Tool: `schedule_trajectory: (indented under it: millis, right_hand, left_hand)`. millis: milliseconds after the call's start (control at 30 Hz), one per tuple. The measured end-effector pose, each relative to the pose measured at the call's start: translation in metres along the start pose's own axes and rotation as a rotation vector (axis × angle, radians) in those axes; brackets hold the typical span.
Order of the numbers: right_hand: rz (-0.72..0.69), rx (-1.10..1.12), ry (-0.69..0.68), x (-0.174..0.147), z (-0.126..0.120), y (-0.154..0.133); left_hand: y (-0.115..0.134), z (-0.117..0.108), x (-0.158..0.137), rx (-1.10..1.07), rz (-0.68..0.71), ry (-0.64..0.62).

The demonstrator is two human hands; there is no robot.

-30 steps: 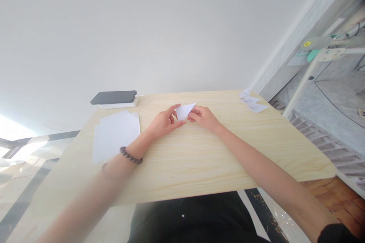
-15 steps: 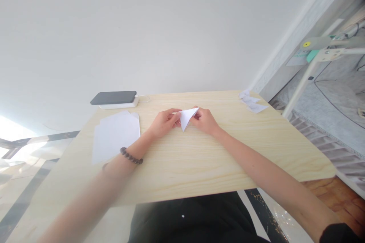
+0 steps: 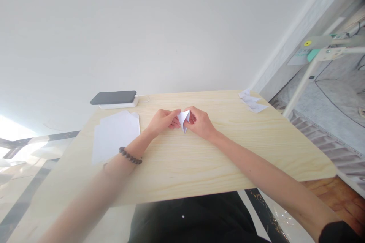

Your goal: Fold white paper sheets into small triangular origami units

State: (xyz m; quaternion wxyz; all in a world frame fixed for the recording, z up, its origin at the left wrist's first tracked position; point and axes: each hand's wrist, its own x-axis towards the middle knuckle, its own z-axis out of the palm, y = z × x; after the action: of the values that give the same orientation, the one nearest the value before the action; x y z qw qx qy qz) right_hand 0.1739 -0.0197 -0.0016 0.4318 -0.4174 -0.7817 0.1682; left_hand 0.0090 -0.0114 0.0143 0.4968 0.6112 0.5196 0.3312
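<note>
A small piece of folded white paper (image 3: pixel 184 117) is held between my two hands above the middle of the table, one point hanging downward. My left hand (image 3: pixel 164 120) pinches its left corner between thumb and fingers. On the other side my right hand (image 3: pixel 199 122) grips the right part, with a finger or thumb against an opened fold. Part of the paper is hidden by the right fingers.
Left of my left hand lies a stack of white paper sheets (image 3: pixel 114 134). Behind it, a dark phone (image 3: pixel 114 97) rests on a white block with a cable. Several folded paper pieces (image 3: pixel 252 103) lie at the table's (image 3: pixel 199 167) far right corner. A white metal frame (image 3: pixel 302 79) stands beyond.
The paper's right side has been turned in and its fold opened, so it looks narrower. My right hand has shifted slightly left, closer to my left hand.
</note>
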Motion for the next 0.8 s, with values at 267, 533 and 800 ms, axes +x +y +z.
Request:
schedule_trajectory:
  millis: [267, 533, 800]
  right_hand:
    - [-0.006, -0.033, -0.026, -0.003, 0.002, -0.003]
    - [0.001, -0.001, -0.005, -0.004, 0.004, -0.004]
    - [0.032, 0.137, -0.012, 0.000, -0.001, 0.003]
  left_hand:
    - [0.007, -0.003, -0.001, -0.071, -0.057, -0.056]
    - [0.011, -0.005, -0.003, -0.078, -0.077, -0.076]
    - [0.004, -0.006, 0.000, -0.125, -0.049, -0.078]
